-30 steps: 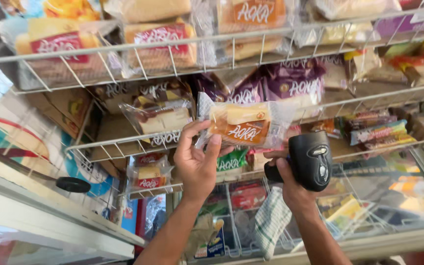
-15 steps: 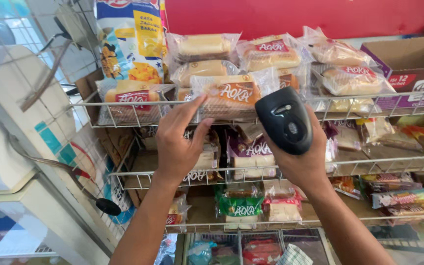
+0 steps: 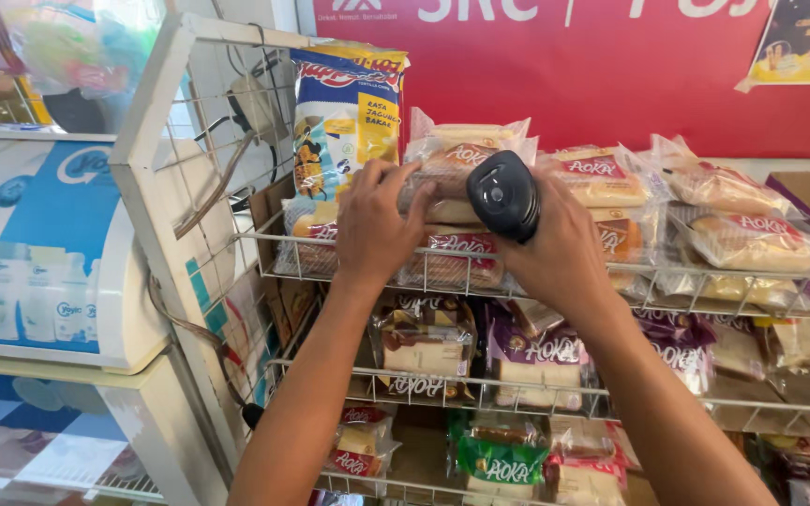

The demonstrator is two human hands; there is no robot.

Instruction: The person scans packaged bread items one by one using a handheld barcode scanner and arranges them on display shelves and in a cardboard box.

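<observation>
**Scanner up at the top shelf, bread pack under your fingers**

Your left hand (image 3: 374,225) rests with spread fingers on a wrapped bread pack (image 3: 452,164) that sits on the top wire shelf (image 3: 536,267); the fingers touch the wrapper's left end and front rather than closing round it. Your right hand (image 3: 555,253) is wrapped tight around a black scanner (image 3: 503,195), whose head sits just at 3 o'clock of the left fingertips, close against the same pack.

The pack lies on top of another one at the shelf's front edge, with a tall chip bag (image 3: 347,122) standing at its 9 o'clock. I judge the stack loose: a push from the left hand could slide the upper pack back or tip it sideways into the chip bag. The wrapper looks glossy and creased, so glare or a fold may spoil a read. The scanner's head is near enough to knock the neighbouring packs at 3 o'clock.
</observation>
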